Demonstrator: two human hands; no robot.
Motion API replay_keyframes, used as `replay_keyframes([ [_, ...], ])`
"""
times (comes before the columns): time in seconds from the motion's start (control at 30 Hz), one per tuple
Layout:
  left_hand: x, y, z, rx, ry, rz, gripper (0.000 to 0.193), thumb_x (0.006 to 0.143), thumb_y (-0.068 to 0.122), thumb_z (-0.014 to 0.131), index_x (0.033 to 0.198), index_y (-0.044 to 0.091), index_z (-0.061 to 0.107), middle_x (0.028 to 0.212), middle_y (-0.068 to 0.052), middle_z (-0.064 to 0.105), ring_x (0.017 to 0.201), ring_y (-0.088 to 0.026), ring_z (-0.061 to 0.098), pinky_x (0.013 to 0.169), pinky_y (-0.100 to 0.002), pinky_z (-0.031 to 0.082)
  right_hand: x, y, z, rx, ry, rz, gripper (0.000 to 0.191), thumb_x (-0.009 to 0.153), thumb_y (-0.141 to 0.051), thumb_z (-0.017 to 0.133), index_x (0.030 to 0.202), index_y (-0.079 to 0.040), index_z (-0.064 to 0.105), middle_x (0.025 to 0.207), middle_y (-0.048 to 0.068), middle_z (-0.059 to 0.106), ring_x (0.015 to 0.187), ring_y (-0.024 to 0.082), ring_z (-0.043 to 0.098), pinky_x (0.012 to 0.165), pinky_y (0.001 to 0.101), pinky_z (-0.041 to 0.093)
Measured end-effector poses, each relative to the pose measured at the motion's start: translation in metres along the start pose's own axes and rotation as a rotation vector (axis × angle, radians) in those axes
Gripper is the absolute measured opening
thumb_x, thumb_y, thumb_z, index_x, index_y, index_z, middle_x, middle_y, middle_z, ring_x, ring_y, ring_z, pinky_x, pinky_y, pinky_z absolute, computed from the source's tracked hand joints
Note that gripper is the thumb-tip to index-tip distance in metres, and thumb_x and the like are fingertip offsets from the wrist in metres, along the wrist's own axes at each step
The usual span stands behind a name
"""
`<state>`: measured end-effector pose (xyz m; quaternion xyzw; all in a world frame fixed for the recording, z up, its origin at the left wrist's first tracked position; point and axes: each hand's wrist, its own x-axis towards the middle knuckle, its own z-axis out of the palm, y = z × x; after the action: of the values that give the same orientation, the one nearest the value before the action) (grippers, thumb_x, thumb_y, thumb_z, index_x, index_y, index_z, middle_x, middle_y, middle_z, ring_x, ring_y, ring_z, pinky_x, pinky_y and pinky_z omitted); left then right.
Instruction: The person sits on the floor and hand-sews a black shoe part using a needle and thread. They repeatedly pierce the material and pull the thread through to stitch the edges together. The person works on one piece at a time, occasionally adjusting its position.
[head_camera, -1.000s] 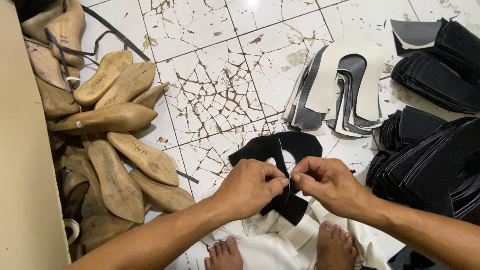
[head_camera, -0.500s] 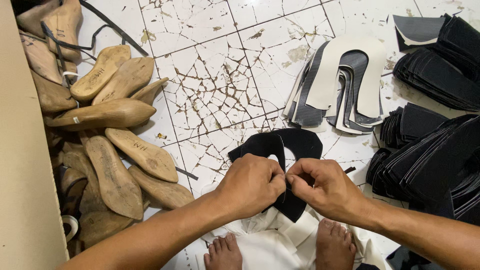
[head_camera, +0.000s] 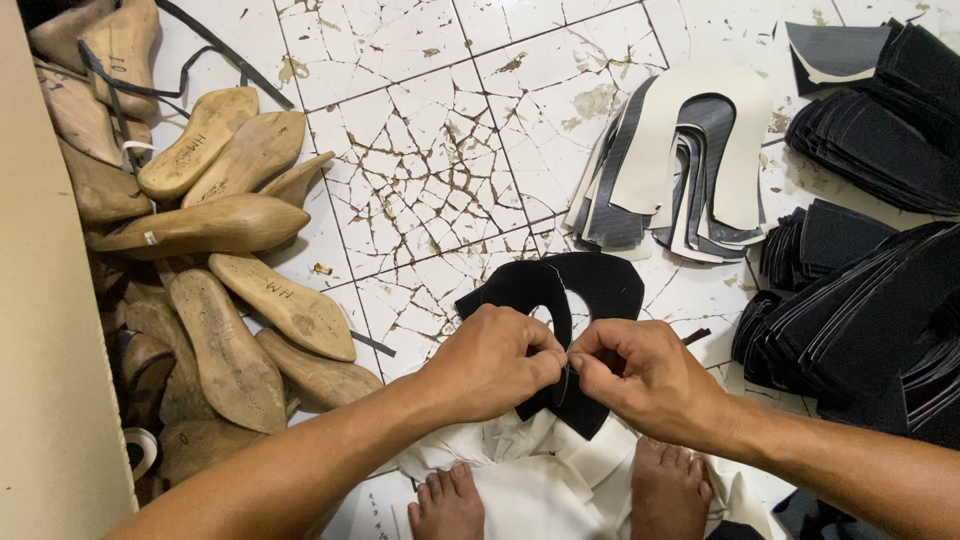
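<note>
Black shoe piece (head_camera: 590, 290): a horseshoe-shaped cut of dark material, held up just above the cracked white tile floor (head_camera: 430, 170), directly in front of the person's bare feet (head_camera: 560, 500).

Head view:

1. Left hand (head_camera: 490, 362). The grip is narrow: thumb and forefinger pinch the inner edge of the black shoe piece at its lower middle.
2. Right hand (head_camera: 650, 375). The grip is likewise narrow, pinching the same edge; the fingertips of both hands touch.
3. White sheets (head_camera: 530, 470) lie under the black shoe piece, spread over the feet.
4. Beyond the black shoe piece, to its right, a fan of white and grey cut pieces (head_camera: 690, 160) lies flat on the floor. Further right are stacks of black cut pieces (head_camera: 880, 300).
5. Well to the left of the black shoe piece, wooden shoe forms (head_camera: 220, 230) are heaped beside a beige wall panel (head_camera: 45, 350).

Working note, as a judgement: the two pinches sit close together, which suits fine work on an edge. Keep both pinches short and near the working point, keep the free arms of the piece off the floor, and pull evenly so the edge does not stretch or crease.
</note>
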<state>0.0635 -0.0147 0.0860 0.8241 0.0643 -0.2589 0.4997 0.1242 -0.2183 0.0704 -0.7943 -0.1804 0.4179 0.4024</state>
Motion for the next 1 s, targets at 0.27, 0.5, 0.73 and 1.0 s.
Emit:
replay_keyframes([
  [0.27,-0.002,-0.002,0.015,0.045,0.135,0.158,0.02,0.078,0.019,0.066,0.075,0.003,0.076,0.06,-0.014,0.069,0.051,-0.024,0.067,0.054,-0.037,0.055,0.0,0.004,0.005,0.015,0.025,-0.08,0.015,0.086,-0.013,0.066,0.084,-0.001,0.075,0.054,-0.002,0.064,0.044,0.003,0.051,0.037,0.0241,0.039],
  [0.5,-0.001,-0.004,0.006,-0.076,0.065,0.131,0.019,0.081,0.019,0.065,0.083,0.005,0.078,0.059,-0.011,0.069,0.048,-0.019,0.064,0.051,-0.034,0.052,-0.002,0.003,0.001,0.046,0.043,-0.035,0.015,0.085,-0.011,0.064,0.082,0.0,0.074,0.05,0.001,0.062,0.042,0.005,0.05,0.036,0.025,0.037],
  [0.73,-0.002,-0.004,0.017,-0.016,0.138,0.184,0.019,0.078,0.018,0.067,0.071,0.002,0.074,0.055,-0.012,0.065,0.045,-0.019,0.061,0.048,-0.034,0.05,-0.002,0.007,0.006,-0.013,0.069,-0.106,0.014,0.086,-0.012,0.066,0.083,-0.001,0.074,0.055,0.001,0.066,0.045,0.004,0.052,0.038,0.0244,0.039],
  [1.0,0.001,-0.003,0.017,-0.074,0.145,0.107,0.02,0.076,0.022,0.068,0.075,0.004,0.077,0.06,-0.009,0.07,0.049,-0.016,0.065,0.052,-0.031,0.053,-0.002,0.008,0.002,0.0,0.064,-0.243,0.014,0.086,-0.012,0.064,0.082,-0.002,0.072,0.062,0.0,0.071,0.05,0.004,0.06,0.038,0.0233,0.046],
])
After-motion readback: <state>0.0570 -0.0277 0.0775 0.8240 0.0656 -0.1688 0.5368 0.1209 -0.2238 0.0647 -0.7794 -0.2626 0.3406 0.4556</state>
